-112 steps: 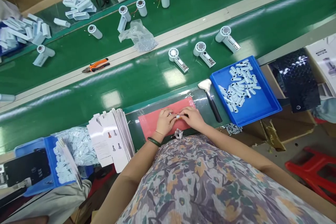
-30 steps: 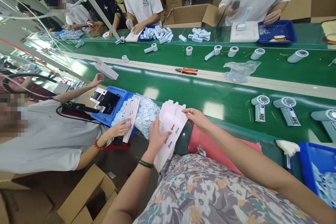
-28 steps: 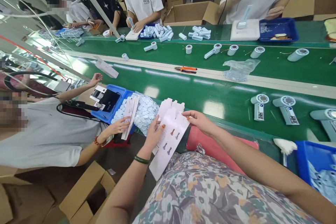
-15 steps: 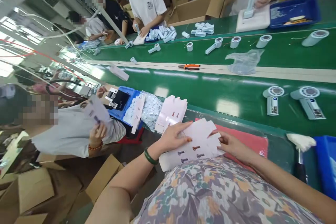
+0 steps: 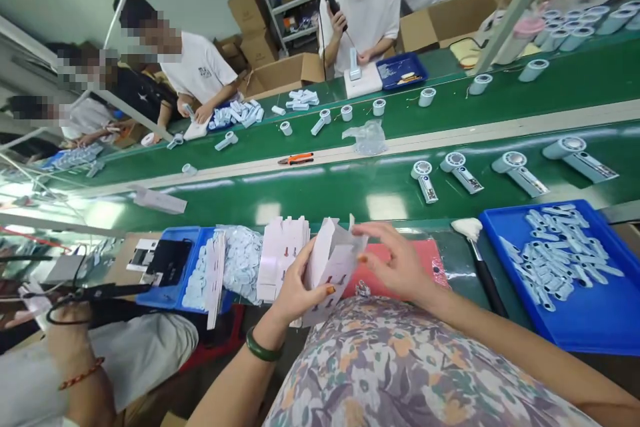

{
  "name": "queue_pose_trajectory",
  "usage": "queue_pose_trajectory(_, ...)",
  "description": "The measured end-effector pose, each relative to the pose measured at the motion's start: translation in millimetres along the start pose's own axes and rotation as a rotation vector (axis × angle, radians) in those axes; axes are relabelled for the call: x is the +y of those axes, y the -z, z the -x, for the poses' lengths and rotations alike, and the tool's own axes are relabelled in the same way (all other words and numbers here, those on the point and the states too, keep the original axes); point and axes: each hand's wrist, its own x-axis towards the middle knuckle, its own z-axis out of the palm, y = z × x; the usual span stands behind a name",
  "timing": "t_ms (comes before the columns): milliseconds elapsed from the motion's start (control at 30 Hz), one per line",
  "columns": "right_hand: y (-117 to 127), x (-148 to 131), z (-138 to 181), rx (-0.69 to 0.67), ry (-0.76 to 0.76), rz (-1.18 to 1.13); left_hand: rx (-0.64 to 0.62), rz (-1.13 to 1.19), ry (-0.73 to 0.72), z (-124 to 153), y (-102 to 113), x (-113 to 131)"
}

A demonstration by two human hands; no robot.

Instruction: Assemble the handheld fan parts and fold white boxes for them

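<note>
A pale pink-white paper carton (image 5: pixel 323 260), partly opened out into a box shape, is held close to my body. My left hand (image 5: pixel 295 287) grips its left side, with the thumb across the front. Beside its upper right flap is my right hand (image 5: pixel 403 263), thumb and fingers spread apart; whether the fingertips touch the flap I cannot tell. Small dark and reddish printed figures show on the carton. Under my right hand lies a red sheet (image 5: pixel 423 255). Flat cartons (image 5: pixel 273 257) are stacked just left of my left hand.
To the right are a black-handled tool with a white head (image 5: pixel 483 263) and a blue tray (image 5: pixel 580 327) of small pale parts. Handheld fans (image 5: pixel 520 173) lie on the green belt ahead. Pliers (image 5: pixel 297 159) rest on the divider. Co-workers sit left and opposite.
The carton has gone from flat to partly opened in my left hand. My right hand has shifted to its upper flap. The view has swung right, showing more fans and the blue tray.
</note>
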Motion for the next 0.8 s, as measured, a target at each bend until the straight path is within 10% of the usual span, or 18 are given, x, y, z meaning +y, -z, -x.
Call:
queue_pose_trajectory(133,-8,-19,-2,-0.01,0.327,0.109,-0.003,0.058,-0.098,-7,0,0)
queue_pose_trajectory(433,4,-3,7,0.057,-0.114,-0.129,0.005,-0.352,-0.245,-13,-26,34)
queue_pose_trajectory(800,-11,-3,-13,0.077,-0.162,-0.226,0.121,-0.348,-0.427,-15,-34,12)
